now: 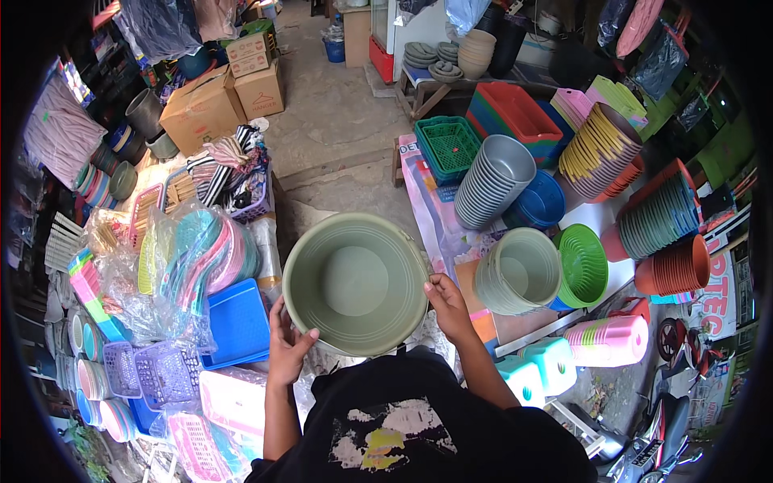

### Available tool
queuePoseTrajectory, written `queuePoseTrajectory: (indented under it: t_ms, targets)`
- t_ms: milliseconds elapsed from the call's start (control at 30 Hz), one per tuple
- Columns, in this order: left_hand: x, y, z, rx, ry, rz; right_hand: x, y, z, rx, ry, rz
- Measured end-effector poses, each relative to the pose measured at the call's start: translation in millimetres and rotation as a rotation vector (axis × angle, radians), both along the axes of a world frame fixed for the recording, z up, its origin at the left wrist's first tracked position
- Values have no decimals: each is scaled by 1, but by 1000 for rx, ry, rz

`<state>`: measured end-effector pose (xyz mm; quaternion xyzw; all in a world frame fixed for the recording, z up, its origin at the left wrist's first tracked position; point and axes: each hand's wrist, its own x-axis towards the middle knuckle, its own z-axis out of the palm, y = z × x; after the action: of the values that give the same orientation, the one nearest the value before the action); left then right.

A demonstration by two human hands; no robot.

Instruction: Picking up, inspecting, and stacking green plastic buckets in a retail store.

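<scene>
A grey-green plastic bucket [356, 281] is held in front of my torso, its round mouth facing up and its inside bare. My left hand [288, 344] grips the lower left of its rim, thumb over the edge and fingers around the outer wall. On the right side, my right hand [445, 302] pinches the rim near the handle joint. To the right of that hand stands a stack of similar grey-green buckets [519, 271], beside a green plastic basket [581, 265]. Behind them are a stack of grey buckets [495, 181] and a blue tub [534, 199].
Wrapped plastic goods [205, 259] and a blue tray [238, 323] fill the left table. A concrete aisle [329, 108] runs ahead between the displays. Cardboard boxes [199, 108] stand at its left, a wooden bench [432, 93] at its right. Motorcycles [649, 441] are at the lower right.
</scene>
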<state>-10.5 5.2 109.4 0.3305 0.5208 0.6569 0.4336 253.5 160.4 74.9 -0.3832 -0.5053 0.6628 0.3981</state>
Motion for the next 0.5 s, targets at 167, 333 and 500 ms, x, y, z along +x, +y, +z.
queuePoseTrajectory:
  t_ms: [167,333,500]
  targets:
    - [-3,-2,2,-18,-20,6,-6,0,-4,-25,-2,-3]
    - [-9,-4,-3,-32,-16,-7,-9,0,-9,-51,-21,-6]
    - [-10,-4,-2,-55,-36,7,-11,2,-5,-90,-36,9]
